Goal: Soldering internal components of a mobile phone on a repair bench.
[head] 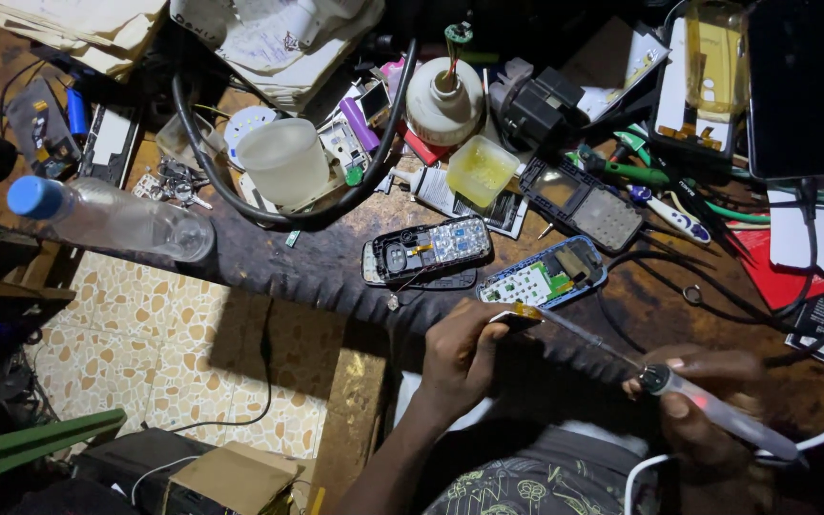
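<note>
My left hand [464, 358] pinches a small flat part with an amber strip [517, 315] at the workbench's front edge. My right hand [708, 396] grips a soldering iron [717, 410] with a translucent handle; its thin metal tip reaches left to the small part. Just beyond lie two opened phones: a dark one with a keypad [426, 253] and a blue-framed one with a bare circuit board [544, 277].
The wooden bench [326, 257] is crowded: a clear bottle with blue cap [107, 215], a frosted cup [283, 160], a yellow tub [481, 170], a white round container [443, 100], black cables, tools, papers and a dark tablet [806, 86]. Tiled floor [164, 334] lies below left.
</note>
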